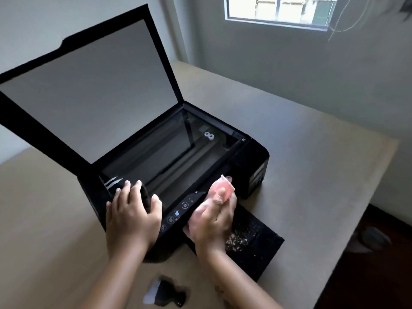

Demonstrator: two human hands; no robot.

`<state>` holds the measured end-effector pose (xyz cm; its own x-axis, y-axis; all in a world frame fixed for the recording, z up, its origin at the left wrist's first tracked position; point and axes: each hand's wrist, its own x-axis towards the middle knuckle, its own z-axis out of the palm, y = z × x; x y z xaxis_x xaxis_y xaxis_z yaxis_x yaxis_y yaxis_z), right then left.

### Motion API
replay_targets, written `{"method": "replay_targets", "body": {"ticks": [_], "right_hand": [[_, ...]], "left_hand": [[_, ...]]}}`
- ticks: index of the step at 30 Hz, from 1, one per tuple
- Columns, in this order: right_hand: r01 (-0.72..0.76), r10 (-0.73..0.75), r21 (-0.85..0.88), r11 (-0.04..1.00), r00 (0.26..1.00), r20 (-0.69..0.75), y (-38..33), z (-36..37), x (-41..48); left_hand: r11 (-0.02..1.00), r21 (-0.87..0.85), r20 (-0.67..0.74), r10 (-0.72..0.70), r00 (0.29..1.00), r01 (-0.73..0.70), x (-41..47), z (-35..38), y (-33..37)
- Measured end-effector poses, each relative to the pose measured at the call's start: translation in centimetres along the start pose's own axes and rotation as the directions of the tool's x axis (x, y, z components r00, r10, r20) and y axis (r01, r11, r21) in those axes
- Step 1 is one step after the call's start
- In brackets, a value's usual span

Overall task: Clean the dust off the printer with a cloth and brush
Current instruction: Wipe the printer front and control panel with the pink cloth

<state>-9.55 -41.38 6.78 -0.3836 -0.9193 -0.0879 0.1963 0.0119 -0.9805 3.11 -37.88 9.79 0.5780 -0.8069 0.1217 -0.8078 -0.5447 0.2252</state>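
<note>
A black printer (252, 166) sits on a tan table with its scanner lid (89, 90) raised, and the glass bed (169, 161) shows. My left hand (131, 212) rests flat on the printer's front left corner, fingers spread over the edge. My right hand (214, 217), blurred, grips a pink cloth (223, 188) at the right end of the control panel (178, 210). A small brush (165, 293) with a black handle and pale bristles lies on the table near me, between my forearms. The printer's pulled-out output tray (256, 246) carries white dust specks.
The tan table (312, 170) extends to the right and behind the printer; its right edge drops to a dark floor (367, 264). A window (278, 10) is in the far wall, with thin cords (338, 21) hanging beside it.
</note>
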Motion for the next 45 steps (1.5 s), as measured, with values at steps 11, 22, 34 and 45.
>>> {"method": "replay_targets", "body": {"ticks": [11,22,34,45], "right_hand": [[-0.389,0.425,0.246,0.888,0.898,-0.113,-1.1,0.1,1.9],[-0.405,0.452,0.345,0.847,0.89,-0.066,-1.4,0.5,2.2],[-0.249,0.248,-0.006,0.968,0.965,-0.088,0.4,0.5,3.8],[-0.116,0.108,-0.295,0.948,0.993,-0.046,3.2,1.1,2.8]], "left_hand": [[1.0,0.002,0.022,0.018,1.0,-0.018,0.0,0.1,-0.3],[0.999,0.002,0.023,0.042,0.999,-0.042,0.2,0.3,-0.3],[0.999,-0.001,0.006,0.041,0.999,-0.041,0.3,0.3,-0.3],[0.999,-0.013,-0.001,0.04,0.999,-0.04,0.4,0.2,-0.2]]}}
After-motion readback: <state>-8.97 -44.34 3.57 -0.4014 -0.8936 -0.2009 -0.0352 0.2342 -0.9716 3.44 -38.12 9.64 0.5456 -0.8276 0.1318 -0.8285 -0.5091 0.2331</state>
